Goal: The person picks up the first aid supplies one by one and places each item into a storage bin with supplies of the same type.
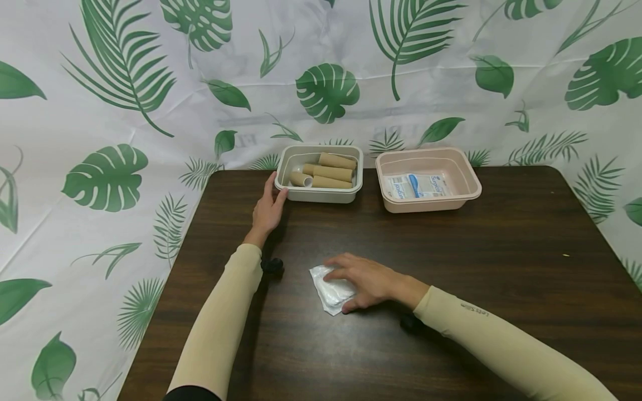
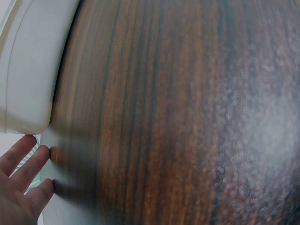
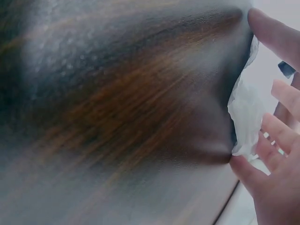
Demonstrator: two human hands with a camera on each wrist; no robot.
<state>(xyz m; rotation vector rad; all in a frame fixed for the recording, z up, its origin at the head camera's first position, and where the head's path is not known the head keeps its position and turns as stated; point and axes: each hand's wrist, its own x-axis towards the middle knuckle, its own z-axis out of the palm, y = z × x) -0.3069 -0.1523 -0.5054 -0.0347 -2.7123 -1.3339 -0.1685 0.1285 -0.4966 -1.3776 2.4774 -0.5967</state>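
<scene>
A white packet (image 1: pixel 328 289), plastic-looking and slightly crumpled, lies near the middle of the dark wooden table. Over it my right hand (image 1: pixel 368 278) spreads its fingers, thumb by the near edge and fingertips over the far side. The right wrist view shows the packet (image 3: pixel 246 117) between the spread thumb and fingers (image 3: pixel 274 37). At the back left, my left hand (image 1: pixel 268 211) touches the left end of a grey-white plastic bin (image 1: pixel 321 195) with its fingers extended. Several brown cardboard tubes (image 1: pixel 333 174) lie in that bin. The left wrist view shows fingertips (image 2: pixel 28 140) at the bin's corner.
To the right of the grey bin stands a pink plastic bin (image 1: pixel 431 205), with white-and-blue packets (image 1: pixel 416 186) labelled "Surgical" in it. Behind the table (image 1: pixel 501 267) hangs a white cloth (image 1: pixel 281 100) with green leaf prints.
</scene>
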